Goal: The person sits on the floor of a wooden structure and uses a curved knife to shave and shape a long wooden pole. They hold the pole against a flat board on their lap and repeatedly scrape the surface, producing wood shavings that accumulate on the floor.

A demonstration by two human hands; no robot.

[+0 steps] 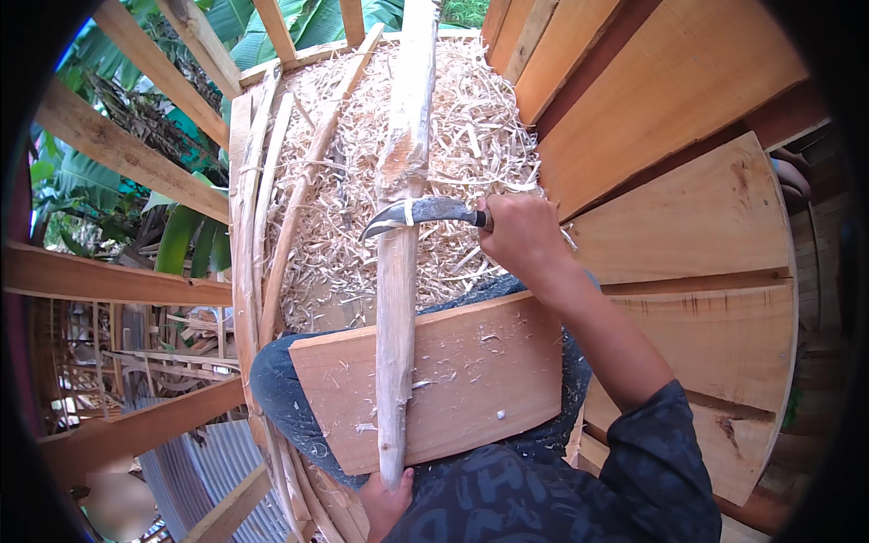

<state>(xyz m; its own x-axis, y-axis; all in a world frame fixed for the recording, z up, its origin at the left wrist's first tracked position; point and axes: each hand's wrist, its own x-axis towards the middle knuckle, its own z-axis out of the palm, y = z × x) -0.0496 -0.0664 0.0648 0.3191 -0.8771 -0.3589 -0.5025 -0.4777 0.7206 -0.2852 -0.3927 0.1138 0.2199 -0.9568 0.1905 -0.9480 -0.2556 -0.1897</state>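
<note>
A long pale wooden pole point(396, 362) runs from my lap away toward the far railing. Its near half is pared smooth, while rough, darker bark patches show farther up. My left hand point(386, 500) is closed around the pole's near end, close to my body. In my right hand point(523, 231) is the dark handle of a curved knife point(434, 209). The hooked grey blade lies across the pole just below a rough patch, its tip pointing left. A shaving clings to the blade. Under the pole, a flat wooden board point(489, 380) rests across my thighs, with small chips on it.
Curled wood shavings point(480, 136) cover the floor ahead. Several long strips point(308, 181) lie along the left side. A slatted wooden railing point(136, 158) stands at the left, with plants beyond. Wide planks point(670, 222) form the right side, close to my right arm.
</note>
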